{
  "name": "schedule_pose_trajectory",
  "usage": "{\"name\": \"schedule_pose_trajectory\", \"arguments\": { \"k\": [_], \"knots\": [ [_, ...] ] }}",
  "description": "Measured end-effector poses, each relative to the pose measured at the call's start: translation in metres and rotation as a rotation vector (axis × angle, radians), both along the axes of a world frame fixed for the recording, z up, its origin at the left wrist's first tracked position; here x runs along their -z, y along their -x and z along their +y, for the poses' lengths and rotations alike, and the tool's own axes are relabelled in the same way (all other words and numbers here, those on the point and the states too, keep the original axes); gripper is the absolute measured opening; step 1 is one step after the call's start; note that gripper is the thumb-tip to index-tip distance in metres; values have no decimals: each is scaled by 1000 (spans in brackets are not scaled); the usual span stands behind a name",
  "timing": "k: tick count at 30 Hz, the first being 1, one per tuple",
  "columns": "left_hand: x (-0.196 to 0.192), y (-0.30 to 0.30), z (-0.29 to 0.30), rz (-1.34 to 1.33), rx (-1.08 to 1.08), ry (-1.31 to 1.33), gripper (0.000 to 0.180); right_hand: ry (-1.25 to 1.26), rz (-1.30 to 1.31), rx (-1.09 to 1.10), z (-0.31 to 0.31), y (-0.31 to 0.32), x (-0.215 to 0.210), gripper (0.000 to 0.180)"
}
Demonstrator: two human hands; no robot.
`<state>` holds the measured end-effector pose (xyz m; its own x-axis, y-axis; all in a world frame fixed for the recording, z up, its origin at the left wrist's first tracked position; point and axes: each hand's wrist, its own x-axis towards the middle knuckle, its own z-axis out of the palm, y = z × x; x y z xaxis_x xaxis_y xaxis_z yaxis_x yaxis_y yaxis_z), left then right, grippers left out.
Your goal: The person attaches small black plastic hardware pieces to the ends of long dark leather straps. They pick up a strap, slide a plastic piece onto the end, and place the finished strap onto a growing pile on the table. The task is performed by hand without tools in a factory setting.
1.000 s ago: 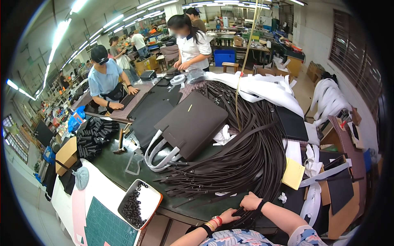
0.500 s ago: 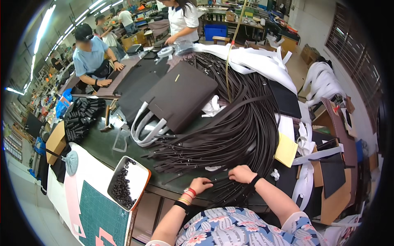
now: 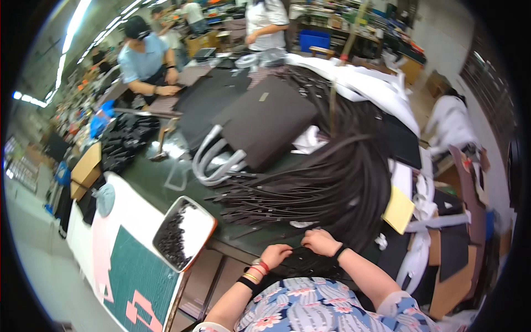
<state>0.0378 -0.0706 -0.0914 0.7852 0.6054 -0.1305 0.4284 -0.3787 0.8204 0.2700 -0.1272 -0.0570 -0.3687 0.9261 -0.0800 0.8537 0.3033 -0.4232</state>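
At the near edge of the table, my left hand (image 3: 276, 255) and my right hand (image 3: 321, 242) are close together, fingers pinched. Between the fingertips runs a thin dark strap, hard to make out through the blur. My right hand lies over the near end of a big bundle of dark brown straps (image 3: 337, 177), which curves away across the table. Beyond the strap ends is a dark brown bag (image 3: 268, 122), lying flat with its pale wrapped handles (image 3: 207, 171) towards me. To the left, a white tray (image 3: 194, 229) with an orange outer side holds many small black pieces.
A green cutting mat (image 3: 141, 276) lies on a white board at lower left, with pink cut pieces (image 3: 142, 310). A hammer (image 3: 160, 144) and a black pile (image 3: 127, 141) are farther back. Right are a yellow pad (image 3: 398, 210) and white strips (image 3: 417, 260). Two people stand across the table.
The whole view has shifted, with the table lying farther right and lower, and is more blurred. My hands have drawn nearer each other, so less strap shows between them.
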Motion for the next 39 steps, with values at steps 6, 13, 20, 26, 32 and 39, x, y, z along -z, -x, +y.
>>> {"name": "schedule_pose_trajectory", "arguments": {
  "k": [6, 13, 20, 26, 32, 39],
  "knots": [
    [-73, 34, 16, -16, -264, -461, 16, -57, -48, 182, -6, 15, -5, 12],
    [-33, 224, 130, 380, -902, -933, 18, -25, 248, 309, -10, 20, -59, 29],
    [-20, 270, 138, 715, -725, -794, 9, 60, 298, 261, -19, 14, -56, 25],
    [-12, 270, 151, 718, -708, -981, 9, 156, 380, 226, -22, 16, -60, 22],
    [-51, 243, 134, 374, -805, -809, 21, 87, 392, 154, -22, 17, -58, 22],
    [-103, 95, 46, -859, -738, 880, 23, -133, 519, 283, -12, 28, -84, 16]
  ]
}}
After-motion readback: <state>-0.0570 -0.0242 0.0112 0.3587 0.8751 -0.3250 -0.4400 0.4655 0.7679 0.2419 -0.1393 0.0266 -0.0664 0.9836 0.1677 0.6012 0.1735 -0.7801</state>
